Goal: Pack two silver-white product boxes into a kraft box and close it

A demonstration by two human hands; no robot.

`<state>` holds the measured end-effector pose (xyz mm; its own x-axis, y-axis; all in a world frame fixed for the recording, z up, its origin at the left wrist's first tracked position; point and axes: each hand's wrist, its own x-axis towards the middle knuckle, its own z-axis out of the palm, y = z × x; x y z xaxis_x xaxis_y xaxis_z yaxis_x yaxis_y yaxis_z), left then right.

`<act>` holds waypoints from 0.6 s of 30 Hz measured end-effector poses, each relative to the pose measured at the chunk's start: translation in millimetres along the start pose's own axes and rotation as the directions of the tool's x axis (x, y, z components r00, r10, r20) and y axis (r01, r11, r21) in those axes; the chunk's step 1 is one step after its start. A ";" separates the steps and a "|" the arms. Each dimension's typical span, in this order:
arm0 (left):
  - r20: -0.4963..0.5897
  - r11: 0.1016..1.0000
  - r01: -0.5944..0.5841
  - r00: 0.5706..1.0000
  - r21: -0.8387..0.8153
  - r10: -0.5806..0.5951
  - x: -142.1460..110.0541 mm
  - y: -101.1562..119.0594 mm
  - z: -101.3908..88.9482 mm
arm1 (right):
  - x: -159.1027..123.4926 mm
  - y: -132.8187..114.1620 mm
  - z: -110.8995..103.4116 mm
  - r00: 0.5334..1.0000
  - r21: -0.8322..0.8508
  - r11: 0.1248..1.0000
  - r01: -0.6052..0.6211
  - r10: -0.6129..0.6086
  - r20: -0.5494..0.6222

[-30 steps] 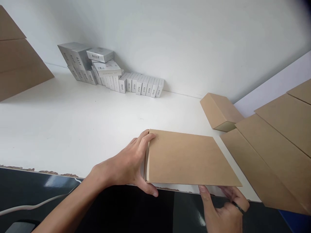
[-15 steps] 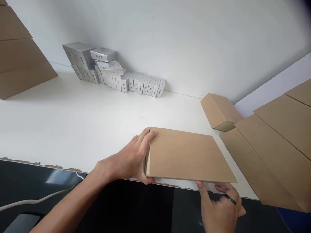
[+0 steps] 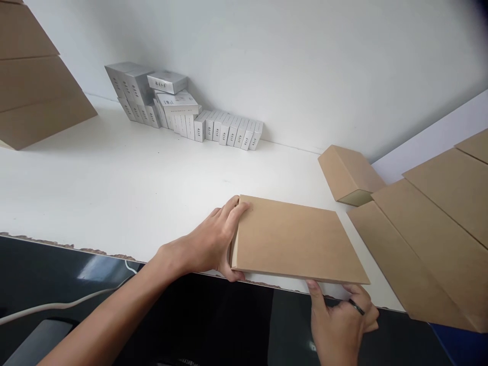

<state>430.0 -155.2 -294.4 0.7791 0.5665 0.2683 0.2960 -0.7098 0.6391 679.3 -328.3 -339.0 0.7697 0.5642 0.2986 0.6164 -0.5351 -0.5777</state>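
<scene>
A flat brown cardboard box (image 3: 297, 239) lies at the table's front edge, its smooth top facing up. My left hand (image 3: 217, 239) clasps its left end, with fingers over the far left corner and the thumb at the near corner. A narrow opening shows along that end beside my palm. At the near right side, my right hand (image 3: 339, 315), with a dark ring on one finger, holds the box from below its front edge. Its thumb presses against that edge, while the other fingers are curled and partly hidden. A small brown point sticks out beside this hand; I cannot tell what it is.
Small silver-white boxes (image 3: 229, 129) stand in a row and stacks along the wall. Brown cartons (image 3: 430, 244) are piled at the right, with another brown box (image 3: 353, 175) behind. More cartons (image 3: 38, 86) rise at the left. A white cable (image 3: 57, 306) hangs below the chipped table edge.
The view has shifted slightly. Both hands keep their places on the cardboard box, with the right hand's fingers moving a little at its near edge.
</scene>
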 end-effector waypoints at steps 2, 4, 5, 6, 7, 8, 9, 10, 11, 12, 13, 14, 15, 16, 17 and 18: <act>0.009 1.000 0.013 1.000 0.014 -0.013 -0.4 0.4 0.2 | 0.9 0.9 0.8 1.000 -0.009 1.000 0.001 -0.001 -0.014; 0.031 0.999 0.047 0.998 -0.005 -0.047 -1.0 1.9 -1.2 | 2.5 1.3 -0.3 1.000 -0.019 1.000 -0.006 0.005 -0.013; 0.045 0.997 0.070 0.997 -0.031 -0.068 -1.9 2.9 -2.4 | 3.4 1.4 -1.5 1.000 -0.018 1.000 -0.011 0.011 -0.007; 0.056 0.994 0.094 0.994 -0.063 -0.091 -3.6 4.0 -3.6 | 4.4 1.2 -3.1 1.000 -0.010 1.000 -0.020 0.020 0.001; 0.060 0.988 0.118 0.992 -0.097 -0.113 -6.4 5.3 -4.7 | 5.2 0.9 -4.9 0.999 0.005 0.999 -0.034 0.034 0.008; 0.055 0.982 0.144 0.989 -0.125 -0.138 -10.4 7.0 -5.3 | 5.8 0.3 -6.9 0.998 0.025 0.998 -0.055 0.054 0.016; 0.047 0.974 0.176 0.984 -0.142 -0.171 -15.7 9.2 -5.0 | 6.0 -0.6 -8.8 0.997 0.043 0.996 -0.080 0.079 0.027; 0.027 0.967 0.208 0.978 -0.144 -0.207 -21.9 12.4 -3.4 | 5.8 -1.9 -10.5 0.993 0.055 0.992 -0.112 0.109 0.040; -0.004 0.961 0.241 0.970 -0.136 -0.243 -28.8 16.5 -0.3 | 5.3 -3.4 -12.0 0.988 0.061 0.987 -0.146 0.143 0.052; -0.051 0.954 0.271 0.959 -0.131 -0.279 -35.7 21.7 4.4 | 4.4 -5.2 -13.2 0.984 0.060 0.983 -0.174 0.170 0.059; -0.114 0.945 0.297 0.943 -0.137 -0.313 -42.1 27.9 10.7 | 3.5 -7.1 -13.9 0.980 0.059 0.980 -0.193 0.189 0.058; -0.186 0.934 0.324 0.918 -0.152 -0.349 -47.5 34.8 18.3 | 2.5 -9.0 -14.2 0.979 0.063 0.977 -0.203 0.200 0.052; -0.266 0.922 0.348 0.884 -0.171 -0.384 -51.6 41.9 26.6 | 1.7 -10.7 -14.1 0.978 0.072 0.976 -0.206 0.203 0.040; -0.341 0.909 0.370 0.843 -0.193 -0.416 -54.0 48.7 34.8 | 1.2 -12.1 -13.8 0.978 0.084 0.975 -0.206 0.205 0.027; -0.394 0.893 0.396 0.802 -0.213 -0.449 -54.9 54.7 42.1 | 0.9 -13.1 -13.4 0.978 0.095 0.974 -0.207 0.206 0.020; -0.423 0.877 0.422 0.769 -0.228 -0.480 -54.5 59.5 47.9 | 0.7 -13.7 -13.1 0.977 0.099 0.972 -0.213 0.212 0.026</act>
<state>431.7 -248.4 -305.5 0.2228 0.9531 0.2048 0.4625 -0.2883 0.8385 673.5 -328.8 -320.9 0.8783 0.4540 0.1500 0.4184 -0.5780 -0.7006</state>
